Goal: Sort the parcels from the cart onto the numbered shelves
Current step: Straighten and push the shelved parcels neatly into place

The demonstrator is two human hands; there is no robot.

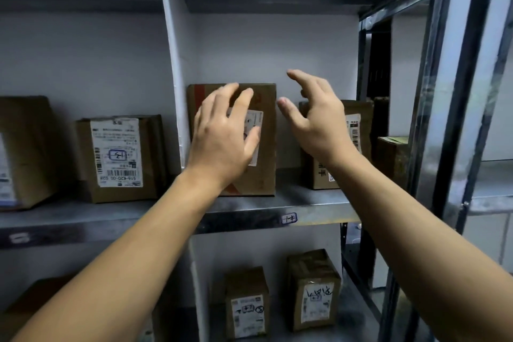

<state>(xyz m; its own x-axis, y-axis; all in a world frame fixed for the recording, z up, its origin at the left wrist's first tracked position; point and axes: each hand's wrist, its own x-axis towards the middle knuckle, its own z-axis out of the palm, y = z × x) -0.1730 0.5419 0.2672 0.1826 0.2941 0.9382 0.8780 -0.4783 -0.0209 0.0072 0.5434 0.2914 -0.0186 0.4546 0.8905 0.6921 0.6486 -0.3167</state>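
Note:
A brown cardboard parcel (266, 130) with a white label stands upright on the metal shelf (305, 203), against the white divider. My left hand (222, 133) is spread in front of its face, fingers relaxed and holding nothing; whether it touches the box I cannot tell. My right hand (316, 116) hovers just right of the parcel with fingers apart, empty. Behind it stands another labelled parcel (358, 125). A handwritten tag (289, 218) sticks on the shelf's front edge.
Left of the white divider (173, 64), a labelled box (119, 158) and a larger one (25, 150) stand on the same level. Two small parcels (247, 305) (313, 289) sit on the shelf below. A steel upright (433, 119) bounds the right side, with a small box (391, 155) beside it.

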